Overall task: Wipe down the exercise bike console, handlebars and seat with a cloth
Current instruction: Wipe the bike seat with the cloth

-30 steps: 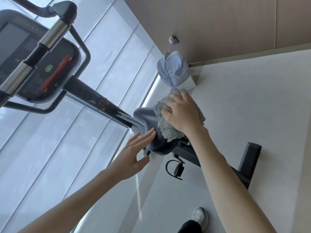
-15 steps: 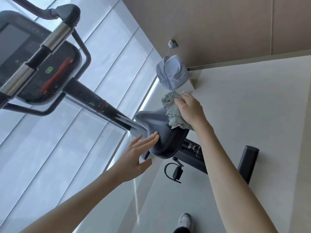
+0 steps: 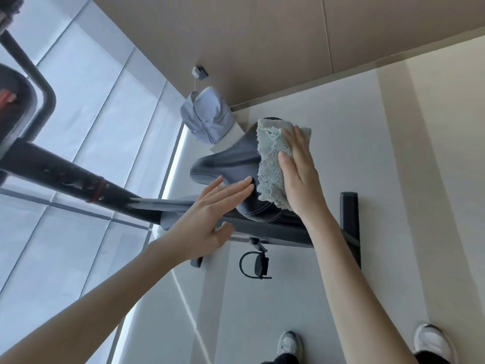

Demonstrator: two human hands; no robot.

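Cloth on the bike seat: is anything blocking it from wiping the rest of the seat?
Only the left hand: its straight fingers rest on the side of the seat, right beside the cloth. The seat's nose lies bare. The right hand presses the cloth flat.

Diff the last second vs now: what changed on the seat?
The right hand went from bunching the cloth at the seat edge to pressing it flat, fingers straight, across the seat's wide end. The left hand is unchanged: straight fingers touching the seat's side. The blue bag is unmoved.
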